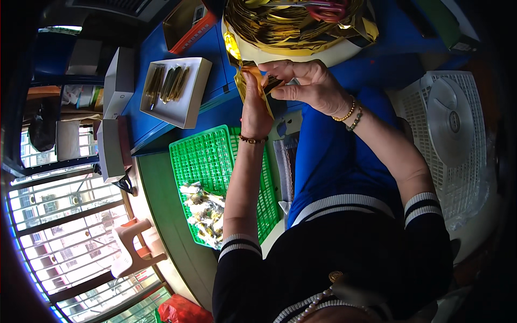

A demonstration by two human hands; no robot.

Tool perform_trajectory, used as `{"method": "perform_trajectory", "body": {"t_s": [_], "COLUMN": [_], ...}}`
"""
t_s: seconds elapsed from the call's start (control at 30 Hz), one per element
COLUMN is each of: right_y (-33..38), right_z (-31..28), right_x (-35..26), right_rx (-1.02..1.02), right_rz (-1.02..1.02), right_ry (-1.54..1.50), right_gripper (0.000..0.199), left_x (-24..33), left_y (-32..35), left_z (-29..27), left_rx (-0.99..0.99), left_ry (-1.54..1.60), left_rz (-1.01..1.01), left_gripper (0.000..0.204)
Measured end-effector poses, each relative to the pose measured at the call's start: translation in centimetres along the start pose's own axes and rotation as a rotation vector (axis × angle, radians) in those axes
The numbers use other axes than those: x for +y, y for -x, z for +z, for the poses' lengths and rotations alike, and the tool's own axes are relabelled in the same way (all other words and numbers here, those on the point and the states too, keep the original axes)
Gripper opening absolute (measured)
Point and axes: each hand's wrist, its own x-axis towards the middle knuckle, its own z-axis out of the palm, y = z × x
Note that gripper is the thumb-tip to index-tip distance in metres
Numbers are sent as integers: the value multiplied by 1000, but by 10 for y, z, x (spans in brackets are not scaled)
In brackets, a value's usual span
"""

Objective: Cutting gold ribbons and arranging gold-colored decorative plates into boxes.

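Pinching a strip of gold foil (252, 81), the left hand (254, 110) is closed on it from below, while the right hand (307, 81) is closed on a small dark piece (273, 83) at the foil's upper end. A round tray (301, 51) heaped with gold foil is seen just above both hands. A green basket (215, 156) lies below the left hand.

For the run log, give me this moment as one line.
left hand: holds gold foil | right hand: pinches foil | nearby: green basket, white tray
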Motion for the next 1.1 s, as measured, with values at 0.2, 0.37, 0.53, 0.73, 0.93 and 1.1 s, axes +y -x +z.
{"method": "perform_trajectory", "body": {"t_s": [0.2, 0.37, 0.53, 0.73, 0.93, 1.1], "right_y": [-4, -6, 16, 89, 69, 27], "right_z": [-3, -12, -18, -3, -23, -28], "right_x": [2, 9, 26, 42, -19, -24], "right_rx": [97, 56, 101, -26, -30, 179], "right_rz": [123, 142, 78, 489, 329, 482], "right_ry": [-5, 79, 154, -150, -170, -224], "right_gripper": [36, 35, 55, 58, 26, 44], "left_x": [-6, -10, -1, 4, -12, -39], "left_y": [15, 16, 16, 6, 6, 25], "left_z": [-11, -16, -1, -18, -28, -1], "left_rx": [-195, -244, 0, -14, 77, 6], "left_ry": [-106, -304, -262, 29, -74, -115], "left_rz": [68, -15, -9, 56, -109, -91], "left_gripper": [58, 25, 24, 25, 30, 48]}}
